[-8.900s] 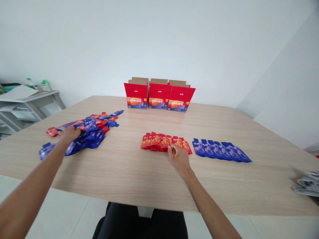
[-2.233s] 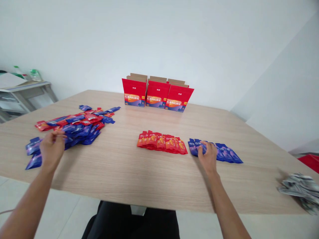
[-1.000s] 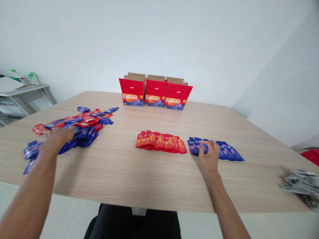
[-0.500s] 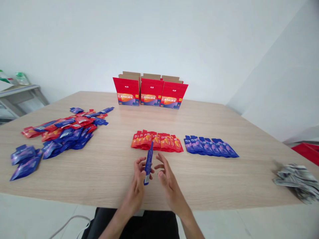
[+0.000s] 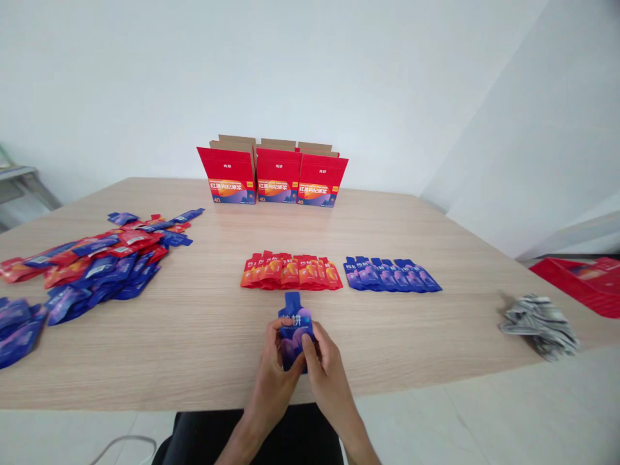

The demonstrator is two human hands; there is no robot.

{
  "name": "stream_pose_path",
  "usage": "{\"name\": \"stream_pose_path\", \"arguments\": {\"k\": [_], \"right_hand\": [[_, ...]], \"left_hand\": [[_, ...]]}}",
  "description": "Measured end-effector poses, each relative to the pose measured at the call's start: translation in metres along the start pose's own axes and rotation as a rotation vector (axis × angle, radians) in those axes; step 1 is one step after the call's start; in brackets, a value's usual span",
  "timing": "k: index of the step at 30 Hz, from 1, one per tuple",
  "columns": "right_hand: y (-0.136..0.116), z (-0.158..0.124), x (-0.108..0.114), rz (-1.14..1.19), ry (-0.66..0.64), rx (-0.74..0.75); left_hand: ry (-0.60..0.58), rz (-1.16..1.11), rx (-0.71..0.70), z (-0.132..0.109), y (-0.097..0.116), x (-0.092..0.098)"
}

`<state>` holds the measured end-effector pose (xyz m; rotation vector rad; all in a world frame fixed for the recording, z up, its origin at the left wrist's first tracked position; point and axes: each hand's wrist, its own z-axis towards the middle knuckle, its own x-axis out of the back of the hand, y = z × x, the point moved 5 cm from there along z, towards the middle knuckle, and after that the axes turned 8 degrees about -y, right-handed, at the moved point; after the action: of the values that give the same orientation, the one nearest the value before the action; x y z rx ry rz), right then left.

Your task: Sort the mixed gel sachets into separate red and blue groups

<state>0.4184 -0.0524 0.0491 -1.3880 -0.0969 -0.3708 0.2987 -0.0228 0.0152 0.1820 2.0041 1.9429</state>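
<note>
A blue drink pouch [image 5: 293, 334] with purple fruit printed on it is held upright over the near part of the table, its front facing me. My left hand [image 5: 276, 365] grips its left side, and my right hand [image 5: 323, 361] grips its right side with the thumb on the printed face. Just beyond lies a row of overlapping red pouches [image 5: 290, 272]. To the right of that, a row of overlapping blue pouches [image 5: 391, 276] lies flat.
Three open red cartons [image 5: 278, 175] stand side by side at the back. A mixed heap of red and blue pouches [image 5: 111, 255] spreads over the left. A striped cloth [image 5: 540, 326] lies at the right edge, near a red box [image 5: 581, 281].
The blue pouch has turned from edge-on to face me. My right hand, apart from it before, has closed on its right side. The view has shifted right.
</note>
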Motion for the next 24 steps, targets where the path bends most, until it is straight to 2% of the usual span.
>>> {"name": "stream_pose_path", "arguments": {"k": [4, 10, 14, 19, 22, 24], "right_hand": [[0.012, -0.011, 0.001, -0.126, 0.101, -0.006], [0.023, -0.043, -0.019, -0.362, 0.092, 0.022], [0.027, -0.05, -0.021, -0.401, 0.076, -0.013], [0.019, -0.05, -0.013, -0.377, 0.053, -0.01], [0.017, -0.049, -0.005, -0.385, 0.069, 0.01], [0.016, -0.047, 0.008, -0.402, 0.1, 0.045]], "left_hand": [[-0.008, -0.047, 0.033, -0.003, -0.008, -0.004], [-0.023, -0.119, 0.172, -0.004, -0.017, 0.005], [-0.039, -0.155, 0.171, -0.01, -0.019, 0.007], [-0.201, -0.148, 0.175, -0.016, -0.015, 0.001], [-0.33, -0.119, 0.16, -0.02, -0.005, -0.005], [-0.376, -0.055, 0.124, -0.024, 0.003, -0.007]]}}
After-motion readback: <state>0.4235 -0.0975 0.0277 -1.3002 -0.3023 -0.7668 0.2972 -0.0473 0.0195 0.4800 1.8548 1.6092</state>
